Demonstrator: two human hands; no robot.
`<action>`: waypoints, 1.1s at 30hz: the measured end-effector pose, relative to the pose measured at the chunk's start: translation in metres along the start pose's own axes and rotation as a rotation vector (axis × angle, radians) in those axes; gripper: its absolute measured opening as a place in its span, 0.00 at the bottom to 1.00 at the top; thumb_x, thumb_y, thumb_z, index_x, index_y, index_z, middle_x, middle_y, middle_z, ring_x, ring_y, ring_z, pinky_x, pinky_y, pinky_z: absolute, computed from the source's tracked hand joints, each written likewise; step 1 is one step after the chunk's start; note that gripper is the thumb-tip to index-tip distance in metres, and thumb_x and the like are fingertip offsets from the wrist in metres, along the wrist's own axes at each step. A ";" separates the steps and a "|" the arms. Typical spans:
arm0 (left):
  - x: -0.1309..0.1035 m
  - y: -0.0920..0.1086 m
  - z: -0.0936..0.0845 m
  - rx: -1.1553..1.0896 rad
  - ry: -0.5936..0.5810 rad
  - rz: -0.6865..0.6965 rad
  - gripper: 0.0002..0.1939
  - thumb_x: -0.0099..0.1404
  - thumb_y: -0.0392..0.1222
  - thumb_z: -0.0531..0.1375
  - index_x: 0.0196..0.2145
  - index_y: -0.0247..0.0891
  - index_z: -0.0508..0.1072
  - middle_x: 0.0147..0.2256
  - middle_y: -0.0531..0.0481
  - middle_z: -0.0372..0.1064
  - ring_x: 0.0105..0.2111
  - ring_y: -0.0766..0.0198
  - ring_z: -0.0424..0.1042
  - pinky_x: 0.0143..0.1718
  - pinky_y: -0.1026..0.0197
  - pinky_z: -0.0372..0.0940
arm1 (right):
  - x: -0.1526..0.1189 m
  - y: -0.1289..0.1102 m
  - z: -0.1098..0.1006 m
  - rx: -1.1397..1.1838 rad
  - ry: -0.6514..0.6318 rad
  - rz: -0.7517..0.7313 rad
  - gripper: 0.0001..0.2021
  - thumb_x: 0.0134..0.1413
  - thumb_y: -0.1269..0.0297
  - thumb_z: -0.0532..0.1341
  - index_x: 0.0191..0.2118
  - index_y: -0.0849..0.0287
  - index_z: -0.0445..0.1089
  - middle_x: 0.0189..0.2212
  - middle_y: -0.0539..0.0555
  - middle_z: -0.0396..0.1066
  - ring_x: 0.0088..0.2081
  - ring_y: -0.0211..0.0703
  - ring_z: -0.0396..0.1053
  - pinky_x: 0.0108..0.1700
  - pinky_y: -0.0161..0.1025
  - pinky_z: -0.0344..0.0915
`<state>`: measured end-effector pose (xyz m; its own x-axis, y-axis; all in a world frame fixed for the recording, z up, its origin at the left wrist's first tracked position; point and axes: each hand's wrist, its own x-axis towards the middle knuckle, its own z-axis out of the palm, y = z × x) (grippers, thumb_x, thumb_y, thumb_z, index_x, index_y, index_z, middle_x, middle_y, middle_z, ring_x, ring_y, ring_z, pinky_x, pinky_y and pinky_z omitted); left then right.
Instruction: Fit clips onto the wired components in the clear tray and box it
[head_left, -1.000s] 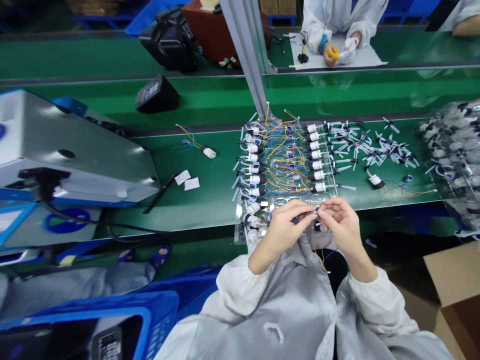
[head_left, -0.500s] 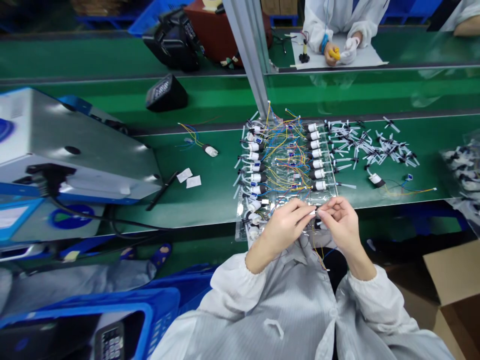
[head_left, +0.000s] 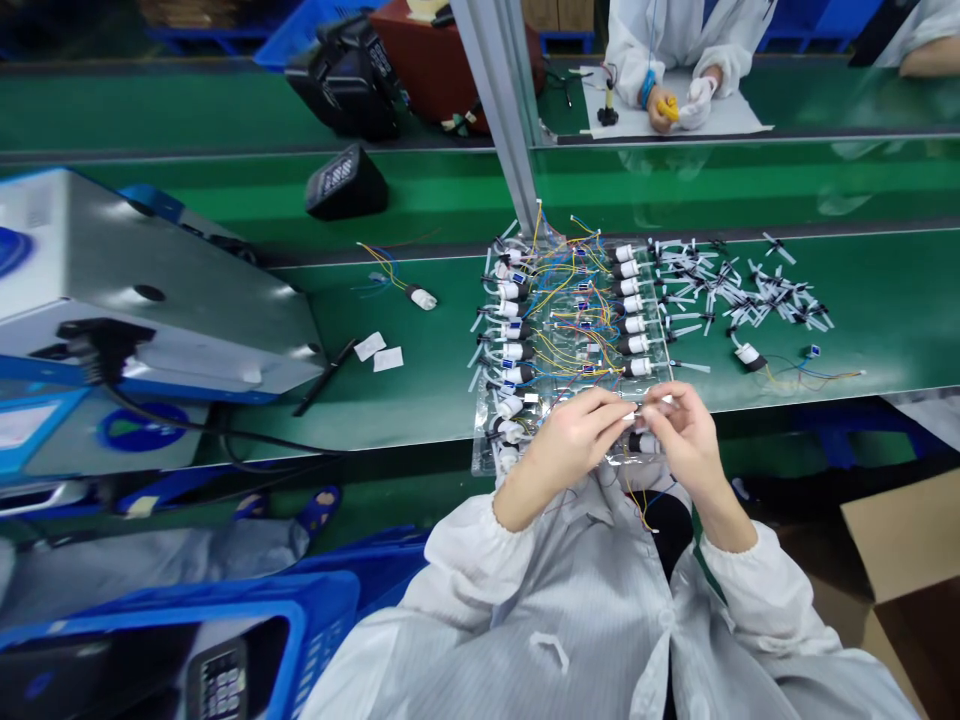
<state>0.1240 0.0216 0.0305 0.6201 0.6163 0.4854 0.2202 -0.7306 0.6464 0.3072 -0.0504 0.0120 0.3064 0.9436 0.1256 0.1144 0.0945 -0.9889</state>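
My left hand (head_left: 589, 428) is closed in a pinch at the front edge of the bench, on a small white part (head_left: 630, 416) that its fingers mostly hide. Right beside it, my right hand (head_left: 686, 430) pinches with thumb and forefinger; what lies between them is too small to make out. Thin yellow and blue wires (head_left: 643, 508) hang below the hands. Behind them, a clear plastic tray (head_left: 481, 458) bears two columns of white-and-black wired units (head_left: 634, 322), their coloured leads tangled in the middle.
Black clips with pale strips (head_left: 780, 295) lie heaped right of the tray. Single wired units lie at right (head_left: 750, 357) and left (head_left: 421, 297). A metal-cased machine (head_left: 172, 290) stands left, near a black pen (head_left: 325, 377). A metal post (head_left: 499, 110) rises behind. A co-worker's hands (head_left: 679, 108) are opposite.
My right hand has shifted slightly up and its fingers have curled in. My left hand stays near the same place, still pinching the white part.
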 end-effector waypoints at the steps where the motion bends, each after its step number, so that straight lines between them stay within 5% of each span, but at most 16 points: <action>1: 0.000 0.000 0.000 0.001 0.006 0.004 0.10 0.74 0.36 0.60 0.50 0.38 0.78 0.43 0.44 0.78 0.42 0.61 0.78 0.46 0.57 0.76 | 0.000 -0.002 -0.003 -0.108 0.072 -0.097 0.08 0.64 0.62 0.65 0.48 0.52 0.71 0.46 0.56 0.73 0.44 0.46 0.76 0.49 0.49 0.76; 4: -0.001 -0.001 0.000 -0.005 0.009 0.008 0.10 0.74 0.35 0.61 0.50 0.37 0.78 0.44 0.44 0.77 0.43 0.61 0.78 0.46 0.57 0.75 | 0.001 -0.008 -0.012 -0.371 0.170 -0.364 0.19 0.57 0.66 0.70 0.54 0.49 0.73 0.57 0.59 0.70 0.62 0.58 0.68 0.66 0.63 0.64; 6: -0.003 -0.001 0.000 -0.018 0.015 0.009 0.10 0.74 0.35 0.61 0.50 0.37 0.78 0.44 0.43 0.77 0.43 0.61 0.78 0.47 0.57 0.75 | 0.001 -0.010 -0.016 -0.419 0.081 -0.445 0.25 0.53 0.68 0.72 0.56 0.46 0.73 0.58 0.58 0.72 0.65 0.61 0.65 0.68 0.68 0.62; 8: -0.005 -0.001 0.001 -0.032 0.031 0.011 0.09 0.73 0.35 0.61 0.50 0.37 0.78 0.44 0.43 0.77 0.43 0.61 0.78 0.47 0.57 0.75 | 0.000 -0.009 -0.016 -0.390 -0.041 -0.462 0.20 0.55 0.70 0.71 0.53 0.45 0.76 0.53 0.56 0.76 0.62 0.60 0.69 0.65 0.66 0.66; 12: -0.008 0.001 0.001 -0.066 0.067 0.023 0.09 0.72 0.35 0.63 0.49 0.38 0.79 0.44 0.44 0.77 0.43 0.62 0.78 0.47 0.58 0.75 | -0.003 0.000 -0.011 -0.193 -0.118 -0.317 0.10 0.60 0.70 0.68 0.45 0.48 0.78 0.40 0.54 0.78 0.43 0.49 0.77 0.47 0.52 0.77; 16: -0.009 0.003 0.003 -0.101 0.100 0.018 0.08 0.71 0.33 0.65 0.47 0.36 0.79 0.42 0.45 0.78 0.42 0.64 0.78 0.46 0.60 0.75 | -0.007 0.004 -0.006 0.084 -0.096 -0.109 0.10 0.59 0.68 0.70 0.45 0.50 0.77 0.38 0.53 0.76 0.32 0.40 0.74 0.31 0.39 0.74; 21: -0.009 0.003 0.004 -0.087 0.159 0.004 0.07 0.71 0.35 0.64 0.46 0.37 0.80 0.41 0.45 0.78 0.41 0.63 0.78 0.45 0.60 0.76 | -0.005 0.000 -0.001 0.216 -0.047 -0.003 0.17 0.57 0.65 0.72 0.50 0.54 0.72 0.36 0.52 0.77 0.31 0.38 0.75 0.35 0.38 0.77; 33: -0.009 -0.001 0.007 -0.091 0.138 0.002 0.07 0.71 0.34 0.65 0.46 0.38 0.80 0.39 0.47 0.77 0.38 0.65 0.77 0.41 0.61 0.75 | -0.005 0.007 0.002 0.152 -0.034 -0.025 0.16 0.60 0.69 0.70 0.52 0.54 0.72 0.33 0.51 0.75 0.34 0.38 0.75 0.34 0.35 0.74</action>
<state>0.1238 0.0149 0.0212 0.5095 0.6542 0.5590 0.1465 -0.7061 0.6928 0.3048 -0.0539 0.0044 0.2725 0.9504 0.1498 -0.0237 0.1623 -0.9865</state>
